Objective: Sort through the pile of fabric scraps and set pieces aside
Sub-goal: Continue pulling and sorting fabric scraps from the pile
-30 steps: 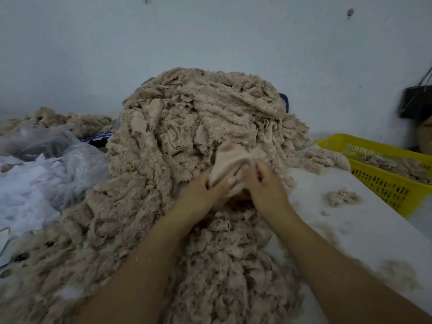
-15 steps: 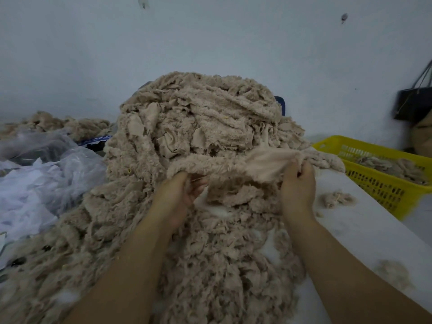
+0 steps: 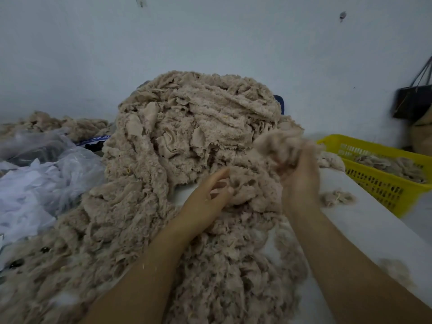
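A tall pile of beige fleecy fabric scraps (image 3: pixel 191 136) fills the middle of the white table (image 3: pixel 374 230) and spills toward me. My right hand (image 3: pixel 300 181), blurred by motion, grips a bunched beige scrap (image 3: pixel 278 146) lifted at the pile's right side. My left hand (image 3: pixel 210 195) rests low on the pile's front with its fingers loosely spread and holding nothing. To the right, a yellow plastic basket (image 3: pixel 383 188) contains several beige scraps.
Clear plastic bags (image 3: pixel 46 174) with white material lie at the left. A smaller beige heap (image 3: pixel 65 123) sits behind them. Loose tufts (image 3: pixel 336 197) lie on the table near the basket. A dark bag (image 3: pixel 413 101) hangs on the wall at far right.
The strip stretched between both hands is now held only by my right hand, bunched and lifted right. My left hand has let go and dropped onto the pile.
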Demonstrator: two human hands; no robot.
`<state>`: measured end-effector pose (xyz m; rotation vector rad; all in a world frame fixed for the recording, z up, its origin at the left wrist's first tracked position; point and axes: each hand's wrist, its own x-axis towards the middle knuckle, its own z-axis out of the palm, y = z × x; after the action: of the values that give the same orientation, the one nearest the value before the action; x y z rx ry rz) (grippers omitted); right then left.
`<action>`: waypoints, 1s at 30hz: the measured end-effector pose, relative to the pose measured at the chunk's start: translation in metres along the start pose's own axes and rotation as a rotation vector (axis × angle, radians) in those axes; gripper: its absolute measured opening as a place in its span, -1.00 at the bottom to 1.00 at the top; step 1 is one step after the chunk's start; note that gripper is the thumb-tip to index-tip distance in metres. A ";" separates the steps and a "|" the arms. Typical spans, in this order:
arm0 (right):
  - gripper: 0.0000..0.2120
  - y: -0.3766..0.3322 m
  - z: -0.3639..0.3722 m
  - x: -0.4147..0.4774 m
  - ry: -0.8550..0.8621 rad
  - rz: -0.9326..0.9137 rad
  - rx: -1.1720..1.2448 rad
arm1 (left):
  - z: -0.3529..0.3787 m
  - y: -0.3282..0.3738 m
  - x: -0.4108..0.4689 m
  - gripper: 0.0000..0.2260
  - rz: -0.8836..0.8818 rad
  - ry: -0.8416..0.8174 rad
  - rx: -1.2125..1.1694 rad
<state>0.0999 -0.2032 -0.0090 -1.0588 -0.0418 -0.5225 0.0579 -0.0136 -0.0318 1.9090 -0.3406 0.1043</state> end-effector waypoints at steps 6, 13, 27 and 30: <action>-0.87 0.023 -0.008 -0.010 -0.258 -0.021 -0.864 | 0.003 -0.010 0.006 -0.69 -0.097 0.029 0.166; -0.89 0.033 0.002 -0.022 -0.694 -0.158 -1.176 | 0.004 -0.015 0.004 -0.57 -0.113 -0.078 0.179; -0.77 0.018 0.004 -0.030 -0.667 -0.031 -1.030 | -0.011 -0.003 0.013 -0.61 -0.259 0.589 -0.514; -0.64 0.016 0.000 -0.020 -0.450 0.061 -0.937 | -0.022 -0.002 0.015 -0.71 -0.248 0.682 -0.832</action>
<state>0.0895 -0.1894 -0.0275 -2.0754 -0.1717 -0.2206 0.0743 0.0046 -0.0219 0.9895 0.2893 0.3722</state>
